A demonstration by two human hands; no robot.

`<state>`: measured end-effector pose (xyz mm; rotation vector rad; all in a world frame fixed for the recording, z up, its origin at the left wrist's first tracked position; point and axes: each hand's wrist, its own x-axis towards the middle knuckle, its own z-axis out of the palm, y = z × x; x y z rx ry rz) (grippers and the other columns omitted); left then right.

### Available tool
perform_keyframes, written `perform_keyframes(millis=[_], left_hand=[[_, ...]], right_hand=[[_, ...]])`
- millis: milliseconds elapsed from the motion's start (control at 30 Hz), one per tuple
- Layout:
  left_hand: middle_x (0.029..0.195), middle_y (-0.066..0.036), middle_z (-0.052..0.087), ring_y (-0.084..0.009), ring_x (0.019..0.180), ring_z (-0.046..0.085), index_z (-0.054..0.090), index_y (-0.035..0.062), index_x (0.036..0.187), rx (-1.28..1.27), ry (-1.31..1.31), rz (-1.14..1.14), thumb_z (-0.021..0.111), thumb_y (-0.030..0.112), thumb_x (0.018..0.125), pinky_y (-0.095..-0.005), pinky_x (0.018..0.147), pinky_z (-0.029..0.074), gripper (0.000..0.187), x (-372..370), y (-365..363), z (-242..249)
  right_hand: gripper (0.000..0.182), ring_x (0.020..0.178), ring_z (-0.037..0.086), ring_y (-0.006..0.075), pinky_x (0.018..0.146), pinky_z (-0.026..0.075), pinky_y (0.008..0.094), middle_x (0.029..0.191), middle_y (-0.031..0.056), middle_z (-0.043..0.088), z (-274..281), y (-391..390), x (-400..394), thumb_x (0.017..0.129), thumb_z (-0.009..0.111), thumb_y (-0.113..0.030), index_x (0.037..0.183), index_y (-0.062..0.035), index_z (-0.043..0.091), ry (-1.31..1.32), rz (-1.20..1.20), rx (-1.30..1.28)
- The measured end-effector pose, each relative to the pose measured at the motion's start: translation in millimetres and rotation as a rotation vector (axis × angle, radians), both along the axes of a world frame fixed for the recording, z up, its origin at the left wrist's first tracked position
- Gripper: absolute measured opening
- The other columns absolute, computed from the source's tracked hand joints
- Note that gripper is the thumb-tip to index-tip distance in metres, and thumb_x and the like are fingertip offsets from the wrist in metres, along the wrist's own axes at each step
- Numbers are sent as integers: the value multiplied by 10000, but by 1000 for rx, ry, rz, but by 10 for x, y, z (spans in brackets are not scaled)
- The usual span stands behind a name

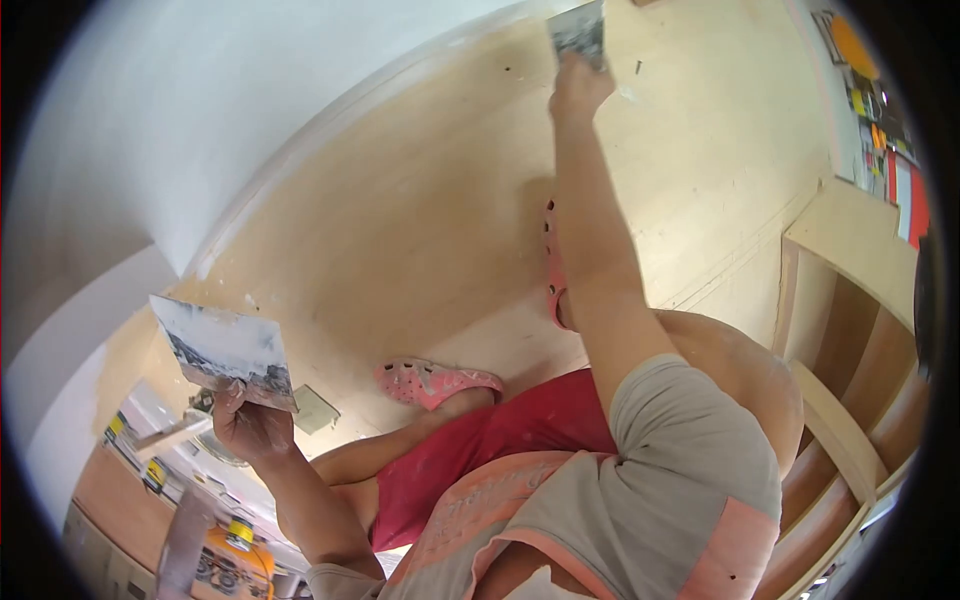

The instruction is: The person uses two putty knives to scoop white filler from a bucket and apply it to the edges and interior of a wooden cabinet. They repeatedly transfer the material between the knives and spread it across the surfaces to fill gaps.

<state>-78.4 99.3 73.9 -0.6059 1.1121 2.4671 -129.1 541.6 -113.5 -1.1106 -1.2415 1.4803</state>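
Note:
My left hand [252,425] is closed around the lower edge of a broad metal putty blade [225,345]. White putty covers much of its face, with grey smears near the fingers. My right arm reaches far forward. At its end my right hand [582,92] grips a second flat scraper [578,32], streaked grey and white, over the tan board surface [420,190]. Pale smears show on the surface just right of that hand. The right fingers are partly hidden behind the fist.
A curved white wall [200,110] borders the board on the left. Pink clogs [435,382] are on my feet. Wooden shelving [850,340] stands at right. Below left lie a small flat piece [315,408] and an orange item [235,565]; colourful goods [875,130] sit at upper right.

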Motion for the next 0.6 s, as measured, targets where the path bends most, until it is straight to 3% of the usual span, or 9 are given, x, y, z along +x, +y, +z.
perform_keyframes(millis=[133, 233, 267, 300, 333, 400, 500, 600], left_hand=[[1102, -148, 510, -259, 1040, 483, 424, -35, 1117, -18, -17, -27, 449, -10, 691, -395, 905, 381, 428, -26, 237, 17], [1104, -146, 509, -258, 1049, 478, 413, -36, 1133, -28, -35, -36, 447, -16, 694, -392, 918, 372, 441, -19, 265, 9], [1104, -146, 509, -258, 1049, 478, 413, -36, 1133, -39, -39, -34, 447, -16, 694, -392, 918, 372, 441, -24, 294, 6], [1102, -149, 509, -259, 1058, 472, 407, -38, 1139, -16, -21, -52, 445, -21, 694, -397, 927, 365, 447, -26, 322, 7], [1100, -152, 510, -260, 1068, 465, 401, -40, 1144, 4, 1, -64, 444, -26, 694, -403, 935, 359, 453, -18, 324, 27], [1110, -155, 502, -263, 1077, 458, 396, -42, 1148, 4, -3, -19, 443, -33, 692, -406, 944, 350, 459, -7, 277, 53], [1135, -162, 483, -268, 1095, 444, 386, -42, 1159, 40, 6, 36, 437, -44, 689, -412, 960, 331, 473, 4, 245, 70], [1161, -166, 462, -274, 1105, 435, 376, -36, 1174, 59, 17, 61, 428, -52, 689, -413, 968, 322, 488, -8, 202, 42]], right_hand=[[192, 658, 477, 138, 564, 387, 265, 746, 60, 532, -144, 884, -167, 635, 521, 36, 821, 83, 536, -38, -114, 22], [160, 657, 468, 131, 558, 385, 268, 729, 54, 515, -437, 1315, -311, 658, 526, 33, 813, 75, 526, -139, -27, -6], [148, 655, 502, 155, 543, 415, 272, 710, 70, 529, -453, 1351, -371, 715, 485, -1, 848, 44, 532, -194, -25, 151], [154, 654, 536, 180, 528, 445, 276, 691, 86, 543, -467, 1355, -442, 771, 445, -35, 884, 14, 538, -245, -18, 309], [154, 654, 536, 180, 528, 445, 276, 691, 86, 543, -462, 1342, -473, 771, 445, -35, 884, 14, 538, -239, -3, 297], [149, 654, 464, 122, 560, 393, 268, 720, 42, 503, -476, 1271, -475, 680, 539, 17, 819, 67, 520, -93, 62, -91], [223, 661, 467, 119, 562, 398, 260, 750, 35, 518, -530, 985, -434, 672, 557, 20, 884, 77, 518, 71, 140, -117], [242, 689, 481, 118, 592, 406, 249, 788, 28, 541, -604, 391, -438, 674, 546, 32, 909, 85, 535, 21, 184, -57]])
